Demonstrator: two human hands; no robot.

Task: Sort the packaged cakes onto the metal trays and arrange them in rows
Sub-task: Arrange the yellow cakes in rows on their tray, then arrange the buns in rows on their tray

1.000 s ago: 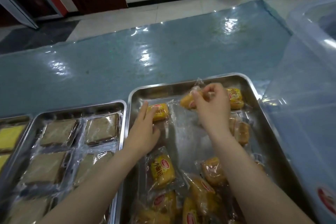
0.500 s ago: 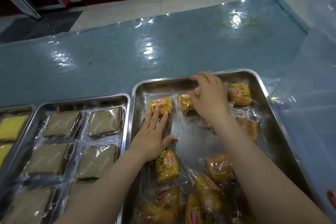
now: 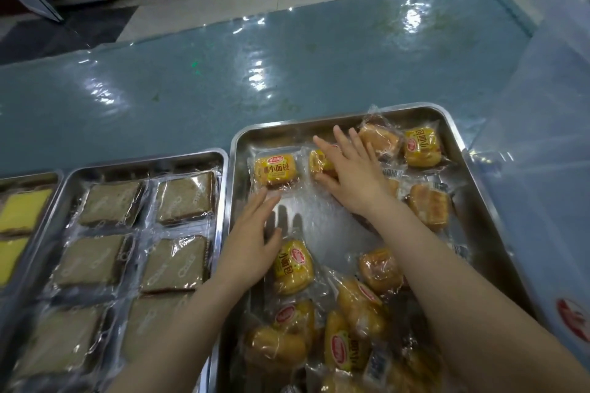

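Steel right tray (image 3: 479, 169) holds yellow packaged cakes (image 3: 277, 169) | right hand (image 3: 354, 175) flat, fingers spread, half hiding second cake (image 3: 319, 163) | left hand (image 3: 252, 242) open, hovering beside loose cake (image 3: 292, 266) | near pile (image 3: 335, 338) blurred, cropped | brown cakes (image 3: 183, 196) rowed on middle tray (image 3: 147, 163) | blue surface (image 3: 223, 80).

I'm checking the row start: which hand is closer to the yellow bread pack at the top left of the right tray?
Left. The left hand hovers just below the yellow bread pack; the right hand rests on the neighbouring pack.
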